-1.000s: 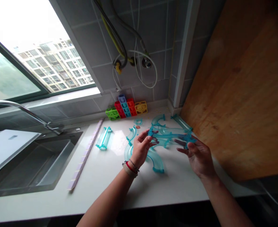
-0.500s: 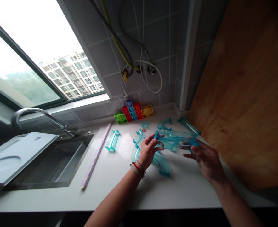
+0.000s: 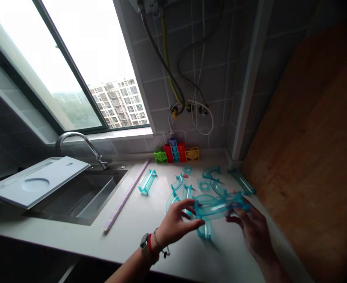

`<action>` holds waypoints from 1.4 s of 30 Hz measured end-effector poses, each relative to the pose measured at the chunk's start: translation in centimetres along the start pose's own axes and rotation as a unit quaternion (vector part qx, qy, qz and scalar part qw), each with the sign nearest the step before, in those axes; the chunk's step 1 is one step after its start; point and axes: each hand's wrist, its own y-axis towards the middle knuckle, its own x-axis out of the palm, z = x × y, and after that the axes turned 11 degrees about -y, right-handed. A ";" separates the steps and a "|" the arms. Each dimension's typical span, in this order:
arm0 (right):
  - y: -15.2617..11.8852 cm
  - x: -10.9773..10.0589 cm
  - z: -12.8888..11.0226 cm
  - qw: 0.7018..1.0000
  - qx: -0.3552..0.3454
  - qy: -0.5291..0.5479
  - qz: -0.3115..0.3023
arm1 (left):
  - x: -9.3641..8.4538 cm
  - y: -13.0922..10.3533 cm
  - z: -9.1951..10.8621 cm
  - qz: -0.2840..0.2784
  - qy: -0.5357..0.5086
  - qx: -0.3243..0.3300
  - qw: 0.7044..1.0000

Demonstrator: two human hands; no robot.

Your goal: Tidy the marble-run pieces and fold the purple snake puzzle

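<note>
White board [image 3: 58, 173] over the sink [image 3: 120, 179]; pale strip [image 3: 127, 196]; lone teal piece [image 3: 147, 182] on the counter [image 3: 144, 224]. Left hand [image 3: 176, 223]: fingertips at one end of the held piece [image 3: 214, 208], thumb spread; cannot tell if gripping. Piece aloft between hands. Right hand [image 3: 256, 232] pinches its other end. Step, I judge: two-handed handling; next move calls for steady right fingers, surer left thumb.

A kitchen, shown by the sink [image 3: 101, 206], faucet [image 3: 81, 135] and countertop [image 3: 158, 251].

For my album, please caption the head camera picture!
Two hands at opposite ends of a clear blue piece, above a white counter.
</note>
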 end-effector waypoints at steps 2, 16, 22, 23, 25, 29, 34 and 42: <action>-0.5 0.7 -0.5 0.996 -0.006 -0.059 -0.063 | -1.3 -2.9 1.0 0.002 0.163 -0.001 0.987; -3.0 2.6 -3.6 0.929 -0.082 -0.273 -0.234 | -12.5 -15.5 3.6 0.138 0.264 -0.028 0.954; -3.4 2.7 -3.9 0.924 -0.077 -0.276 -0.255 | -16.2 -15.0 0.3 0.275 0.276 -0.047 0.920; -3.4 2.7 -4.0 0.923 -0.077 -0.278 -0.257 | -16.4 -15.0 -0.2 0.286 0.288 -0.052 0.912; -3.5 2.6 -4.0 0.921 -0.076 -0.283 -0.258 | -16.8 -15.0 -1.0 0.307 0.310 -0.059 0.898; -3.2 2.4 -3.9 0.919 -0.065 -0.291 -0.260 | -17.2 -15.1 -2.4 0.339 0.350 -0.072 0.870; -3.0 2.5 -3.8 0.917 -0.062 -0.295 -0.262 | -17.4 -14.9 -3.4 0.347 0.388 -0.084 0.850; -3.0 2.8 -3.6 0.913 -0.061 -0.300 -0.271 | -17.8 -15.2 -3.4 0.340 0.421 -0.098 0.835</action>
